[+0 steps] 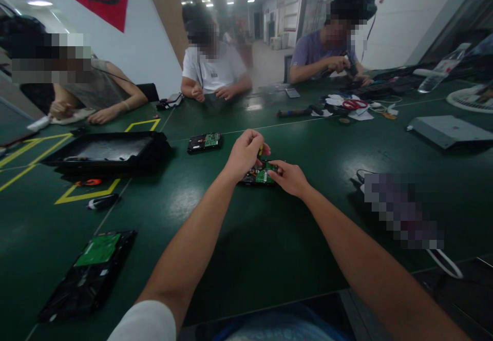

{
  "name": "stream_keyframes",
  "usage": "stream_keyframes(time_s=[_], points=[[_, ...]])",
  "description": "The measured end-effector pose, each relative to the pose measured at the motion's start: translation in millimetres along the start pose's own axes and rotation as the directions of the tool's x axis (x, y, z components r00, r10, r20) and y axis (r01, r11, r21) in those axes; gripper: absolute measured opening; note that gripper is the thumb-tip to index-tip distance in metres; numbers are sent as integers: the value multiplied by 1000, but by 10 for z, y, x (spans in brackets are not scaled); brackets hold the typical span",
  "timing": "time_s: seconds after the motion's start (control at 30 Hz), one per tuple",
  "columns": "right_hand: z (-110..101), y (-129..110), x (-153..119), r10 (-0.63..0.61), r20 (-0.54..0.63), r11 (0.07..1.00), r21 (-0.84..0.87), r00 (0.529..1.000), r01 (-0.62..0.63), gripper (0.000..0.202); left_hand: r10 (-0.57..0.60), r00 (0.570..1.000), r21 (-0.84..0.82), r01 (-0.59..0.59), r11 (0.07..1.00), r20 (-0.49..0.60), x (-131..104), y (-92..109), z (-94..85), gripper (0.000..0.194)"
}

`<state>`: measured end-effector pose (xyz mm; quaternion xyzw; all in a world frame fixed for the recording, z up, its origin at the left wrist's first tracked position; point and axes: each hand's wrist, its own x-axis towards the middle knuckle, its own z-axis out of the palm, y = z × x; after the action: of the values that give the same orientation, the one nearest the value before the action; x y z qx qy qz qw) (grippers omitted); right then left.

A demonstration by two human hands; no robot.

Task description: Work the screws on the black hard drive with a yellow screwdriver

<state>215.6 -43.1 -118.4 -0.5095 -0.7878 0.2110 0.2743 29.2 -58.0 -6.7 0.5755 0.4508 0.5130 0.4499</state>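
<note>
My left hand (246, 155) is closed in a pinch over a hard drive, gripping a small yellow-handled tool (261, 149) of which only a short piece shows. The hard drive (263, 176) lies on the green table with its green circuit board facing up. From the right, my right hand (289, 175) holds that drive's edge, thumb and fingers closed around its corner. Fingers cover much of the board, so the tool's tip is hidden. A second hard drive (205, 142) rests beyond my left hand. Another, larger in view, is the hard drive (90, 274) at the near left.
A black open tray (111, 151) stands left, beside yellow tape lines and an orange item (88, 182). On the right are a grey metal box (450, 129), a blurred-out device (400, 207), red scissors (354, 105) and a bottle (442, 69). Three people sit across the table.
</note>
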Motion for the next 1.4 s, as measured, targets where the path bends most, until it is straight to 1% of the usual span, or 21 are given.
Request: stream_keyframes(time_s=[0.07, 0.13, 0.27, 0.33, 0.47, 0.57, 0.63, 0.77, 0.83, 0.9, 0.97, 1.17, 1.23, 1.33, 1.4], points=[[4, 0, -2, 2, -9, 1000, -9, 1000, -2, 42, -9, 1000, -15, 9, 1000, -13, 3, 16, -36, 13], [6, 3, -3, 0, -9, 1000, -17, 1000, -1, 41, -10, 1000, -31, 10, 999, -3, 4, 29, -77, 16], [6, 10, -4, -19, -3, 1000, -22, 1000, 19, 40, -50, 993, -93, 60, 994, 108, 3, 35, -136, 22], [7, 15, -3, -21, -12, 1000, -21, 1000, 21, 40, -65, 989, -115, 81, 990, 133, 3, 35, -141, 23], [7, 19, -2, -10, -10, 1000, -22, 1000, 9, 42, -88, 992, -136, 99, 986, 90, -3, 53, -120, 20], [2, 12, -5, -15, -3, 1000, -18, 1000, 15, 42, -92, 995, -81, 94, 992, 25, -13, 76, -110, 19], [-2, 5, -8, -14, 1, 1000, -13, 1000, 14, 42, -62, 998, -25, 62, 998, 4, -18, 84, -115, 19], [-5, -2, -8, -8, -3, 1000, -15, 1000, 8, 41, 21, 1000, 73, -23, 997, 21, -20, 88, -127, 23], [-5, -1, -5, -9, -2, 1000, -18, 1000, 9, 41, 28, 998, 88, -32, 996, 47, -24, 95, -124, 24], [-4, -1, -1, -9, 1, 1000, -21, 1000, 9, 41, 14, 997, 73, -20, 997, 75, -30, 102, -112, 24], [-3, -1, 1, -2, 0, 1000, -21, 1000, 2, 41, -12, 997, 32, 9, 999, 80, -34, 101, -98, 23], [-11, -14, -7, -1, 3, 1000, -14, 1000, 1, 42, -110, 993, -107, 113, 988, 33, -1, 29, -95, 19], [-17, -17, -10, -2, 9, 1000, -15, 1000, 2, 42, -83, 996, -79, 85, 993, 23, 8, 13, -108, 20], [-20, -14, -12, -11, 16, 1000, -8, 1000, 11, 41, 8, 1000, 21, -8, 1000, -15, 4, 23, -125, 22], [-17, -9, -10, -17, 10, 1000, -10, 1000, 17, 41, 25, 1000, 46, -25, 999, -12, -4, 41, -132, 23]])
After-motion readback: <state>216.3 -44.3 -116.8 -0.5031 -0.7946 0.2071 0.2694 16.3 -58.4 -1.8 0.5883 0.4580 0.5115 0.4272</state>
